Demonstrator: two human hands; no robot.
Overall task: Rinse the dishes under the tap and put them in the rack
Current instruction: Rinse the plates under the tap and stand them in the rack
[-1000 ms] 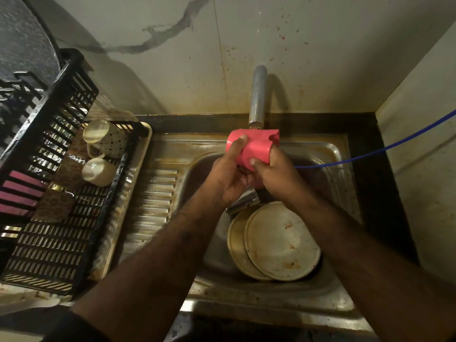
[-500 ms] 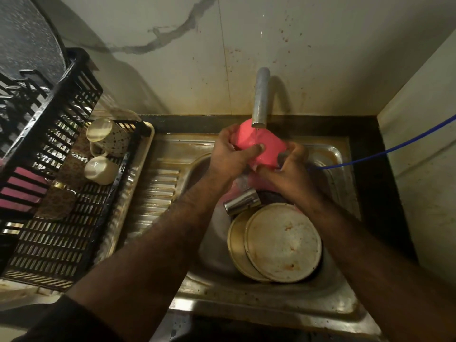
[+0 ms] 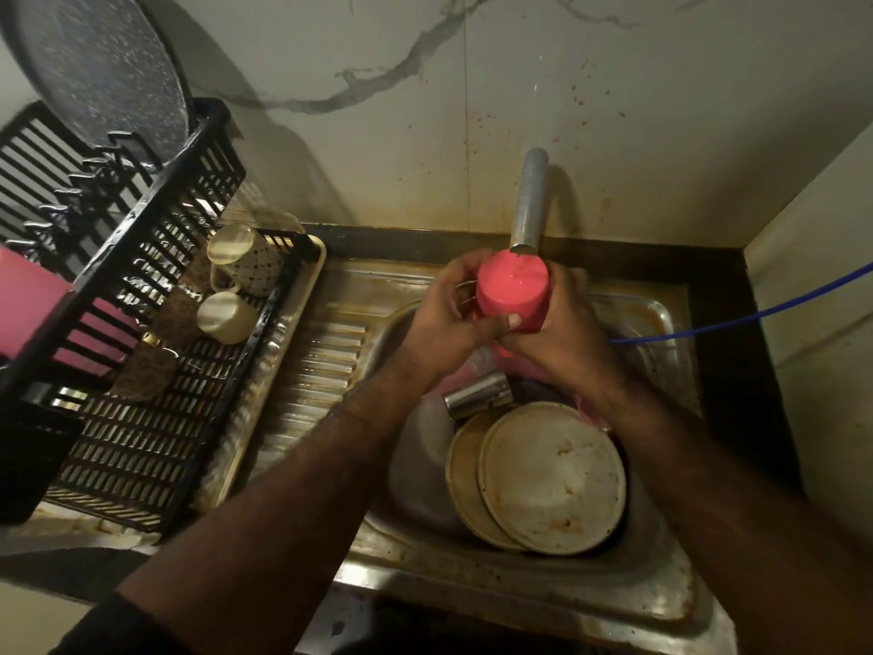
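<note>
Filling the middle of the view, the steel sink [image 3: 661, 602] serves as the landmark for everything else. Left of the sink, on its ribbed drainer, sits a black slatted rack [image 3: 141, 418], and a dark speckled pan [image 3: 99, 63] leans on the wall above the rack's far end. Inside the sink bowl, toward its near right, two round stained plates [image 3: 552, 475] lie overlapped. A curved steel tap [image 3: 529, 200] rises at the sink's far edge, its mouth just above a pink cup [image 3: 512, 295] held bottom-up over the bowl. Both hands are clamped on this cup: the left hand [image 3: 444, 319] wraps its left side with the thumb across the front, and the right hand [image 3: 567, 333] grips its right side. Two pale mugs [image 3: 236, 286] lie on their sides in the rack's far corner, nearest the sink. A small steel tumbler [image 3: 477, 394] lies tipped over in the bowl, just beyond the plates. A thin blue cord [image 3: 756, 314] runs in from the right toward the sink. No writing or brand is legible anywhere.
</note>
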